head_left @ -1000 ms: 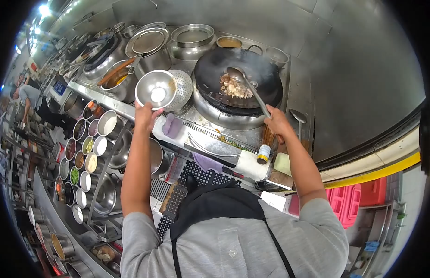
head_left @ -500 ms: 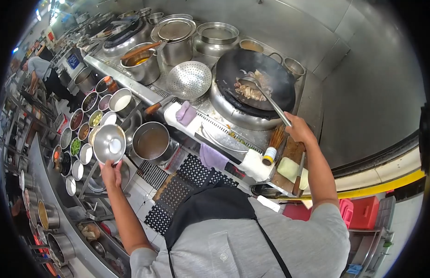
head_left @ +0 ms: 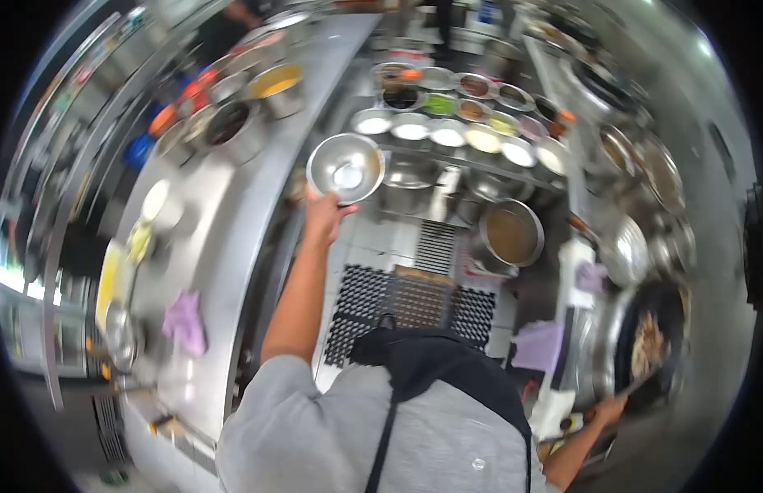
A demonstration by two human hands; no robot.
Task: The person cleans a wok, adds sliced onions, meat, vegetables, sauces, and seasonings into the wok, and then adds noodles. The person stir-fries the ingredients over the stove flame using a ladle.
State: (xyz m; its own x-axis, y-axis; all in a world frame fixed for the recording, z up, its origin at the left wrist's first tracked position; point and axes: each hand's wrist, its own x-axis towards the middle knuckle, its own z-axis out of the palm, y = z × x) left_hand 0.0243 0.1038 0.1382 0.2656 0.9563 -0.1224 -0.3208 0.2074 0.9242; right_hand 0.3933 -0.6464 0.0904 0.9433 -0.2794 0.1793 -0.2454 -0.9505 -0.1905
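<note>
My left hand (head_left: 326, 220) grips the rim of a shiny metal bowl (head_left: 322, 171), held out in front of me above the aisle. The bowl is tilted toward me, with a bright white patch at its bottom that could be a reflection. At the far right, my right hand (head_left: 610, 411) is closed around the handle of a ladle (head_left: 644, 378), slightly blurred. The ladle reaches into a black wok (head_left: 626, 341) on the stove, where sliced, brownish food (head_left: 647, 345) lies. I cannot make out the ladle's bowl from here.
A rack of seasoning and ingredient containers (head_left: 437, 104) stands ahead. Below it is a pot of brownish liquid (head_left: 510, 233). A perforated strainer (head_left: 625, 251) lies beside the wok. On the left, a steel counter (head_left: 221, 246) holds a purple cloth (head_left: 184, 323) and several pots. Black mats (head_left: 361, 304) cover the floor.
My view has swung left, bringing the left counter into sight and pushing the wok to the right edge. The bowl stays in my left hand and the ladle in my right.
</note>
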